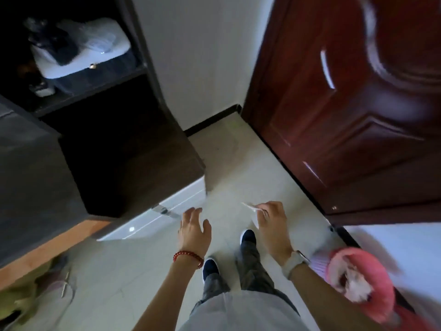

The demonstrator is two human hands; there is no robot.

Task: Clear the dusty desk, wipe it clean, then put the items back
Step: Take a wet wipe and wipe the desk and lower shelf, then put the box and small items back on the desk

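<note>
Walking beside the dark desk (pixel 128 163), the person's right hand (pixel 272 225) pinches a thin white wipe (pixel 251 212), left hand (pixel 194 231) released, so wiping seemingly comes next.

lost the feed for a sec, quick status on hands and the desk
Left hand open, empty. Right hand pinching a thin white wipe or tissue. Dark desk at left, nearest top bare. Floor ahead unobstructed; red door at right.

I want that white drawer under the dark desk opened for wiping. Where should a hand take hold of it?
Grip the metal handle near the top edge of the drawer front. Come from the front, fingers hooked over it: it stands out from the flat panel, and the open left hand is already close beside it.
</note>
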